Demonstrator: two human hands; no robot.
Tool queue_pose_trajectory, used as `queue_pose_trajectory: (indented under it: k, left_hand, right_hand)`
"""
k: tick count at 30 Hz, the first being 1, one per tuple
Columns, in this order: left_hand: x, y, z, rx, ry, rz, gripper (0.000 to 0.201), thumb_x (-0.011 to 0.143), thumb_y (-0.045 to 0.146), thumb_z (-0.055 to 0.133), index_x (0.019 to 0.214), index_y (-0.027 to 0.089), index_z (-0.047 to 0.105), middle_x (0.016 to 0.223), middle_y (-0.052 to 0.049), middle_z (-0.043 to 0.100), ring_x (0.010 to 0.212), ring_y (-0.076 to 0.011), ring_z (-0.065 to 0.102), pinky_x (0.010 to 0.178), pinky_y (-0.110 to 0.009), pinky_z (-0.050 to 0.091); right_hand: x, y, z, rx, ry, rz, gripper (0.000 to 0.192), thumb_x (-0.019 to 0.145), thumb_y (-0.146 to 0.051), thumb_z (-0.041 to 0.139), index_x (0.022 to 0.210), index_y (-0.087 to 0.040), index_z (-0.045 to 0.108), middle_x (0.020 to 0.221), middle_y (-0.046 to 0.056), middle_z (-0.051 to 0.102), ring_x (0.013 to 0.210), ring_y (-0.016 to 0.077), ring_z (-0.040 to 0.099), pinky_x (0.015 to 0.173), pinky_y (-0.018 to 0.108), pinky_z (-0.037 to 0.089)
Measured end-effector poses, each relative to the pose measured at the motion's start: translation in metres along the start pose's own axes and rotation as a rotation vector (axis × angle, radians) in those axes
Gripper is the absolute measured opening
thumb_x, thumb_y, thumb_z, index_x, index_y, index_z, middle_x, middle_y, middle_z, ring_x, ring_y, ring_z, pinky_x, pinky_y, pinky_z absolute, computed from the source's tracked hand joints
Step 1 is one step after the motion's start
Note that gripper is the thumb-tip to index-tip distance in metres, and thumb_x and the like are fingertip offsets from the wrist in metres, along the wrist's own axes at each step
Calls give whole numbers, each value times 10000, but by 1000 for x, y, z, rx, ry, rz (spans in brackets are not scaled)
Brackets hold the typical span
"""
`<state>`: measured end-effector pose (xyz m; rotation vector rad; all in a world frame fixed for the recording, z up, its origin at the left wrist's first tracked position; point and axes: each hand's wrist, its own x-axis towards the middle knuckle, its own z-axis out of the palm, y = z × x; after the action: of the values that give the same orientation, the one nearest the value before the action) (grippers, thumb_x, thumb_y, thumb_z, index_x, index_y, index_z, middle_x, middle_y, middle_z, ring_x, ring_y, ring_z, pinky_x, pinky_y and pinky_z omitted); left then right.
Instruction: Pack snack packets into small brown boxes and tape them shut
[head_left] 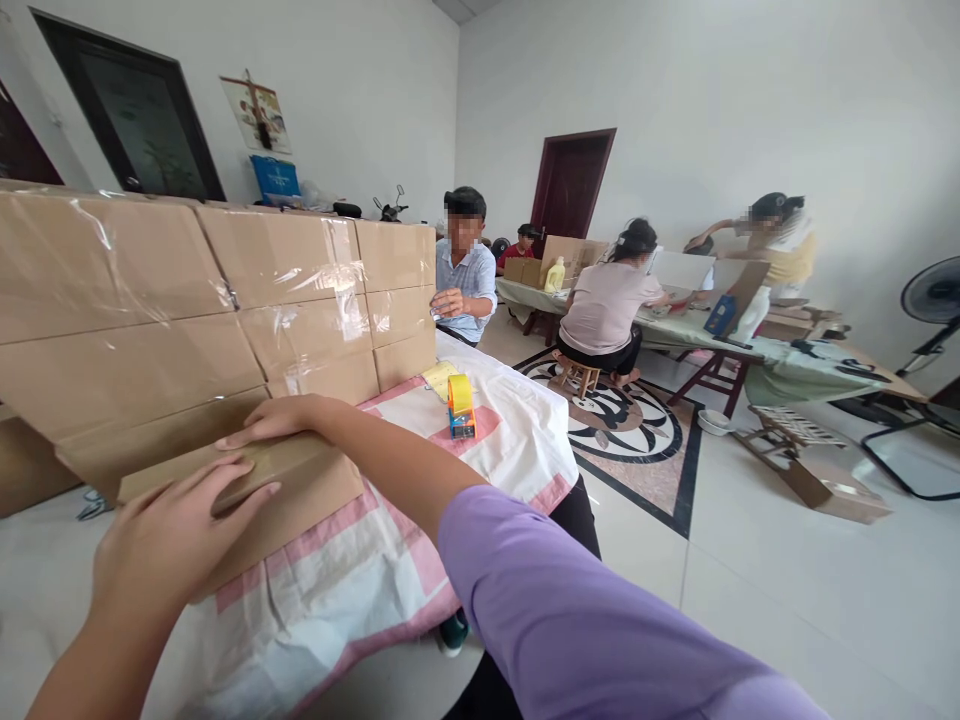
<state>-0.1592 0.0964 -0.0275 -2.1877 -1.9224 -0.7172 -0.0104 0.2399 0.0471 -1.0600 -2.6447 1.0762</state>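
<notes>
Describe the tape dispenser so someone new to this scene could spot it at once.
Start at the wall of taped cardboard boxes on the cloth-covered table. Just right of its lowest row stands the tape dispenser, beside a yellow pad. It alone is orange and blue, carrying a yellow roll.

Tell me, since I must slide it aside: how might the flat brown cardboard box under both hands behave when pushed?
The flat brown cardboard box looks thin, so probably light. Both the left hand and right hand rest flat on top without denting it, suggesting stiffness. It lies on the pink-and-white cloth, which may bunch up when pushed.
</notes>
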Motion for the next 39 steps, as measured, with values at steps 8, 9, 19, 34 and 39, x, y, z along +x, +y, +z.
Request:
queue_pose_trajectory:
  k: [8, 9, 19, 34, 39]
  left_hand:
    - [-9, 9, 11, 225, 222, 103, 638, 959, 678, 330, 1164, 187, 682, 1379, -103, 658, 1207, -342, 627, 1000, -454, 444]
    - [-10, 11, 10, 226, 252, 123, 617, 977, 651, 331, 1140, 173, 684, 1347, -113, 674, 1225, -341, 617, 1009, -448, 435]
    - [-11, 12, 6, 185, 330, 142, 408, 970, 558, 558, 1119, 208, 706, 1161, -62, 723, 1003, -272, 662, 836, -344, 431]
    - [-4, -10, -18, -3, 771, -185, 240, 946, 322, 511, 745, 192, 526, 807, -98, 641, 841, -230, 573, 825, -370, 409]
    - [-25, -32, -17, -29, 757, -384, 319, 931, 430, 539, 896, 141, 670, 817, -87, 657, 826, -213, 604, 808, -346, 462]
  right_hand:
    - [-8, -5, -3, -12, 52, -35, 310, 831, -440, 829, 706, -176, 728, 870, 8, 774, 875, 192, 691, 728, 239, 495]
    - [-7, -3, -3, -10, 65, -39, 299, 830, -437, 830, 717, -177, 737, 889, 18, 778, 884, 198, 691, 753, 247, 499]
    - [10, 20, 0, 52, 430, 1, 282, 960, -338, 607, 774, -155, 715, 780, 28, 704, 826, 190, 641, 834, 287, 454]
    - [-247, 189, 35, 133, 674, 97, 255, 875, -372, 505, 710, -190, 574, 678, 27, 622, 639, 166, 575, 601, 272, 438]
    - [-214, 190, 26, 26, 615, 52, 161, 895, -234, 525, 828, -168, 656, 808, 50, 695, 744, 179, 630, 678, 282, 478]
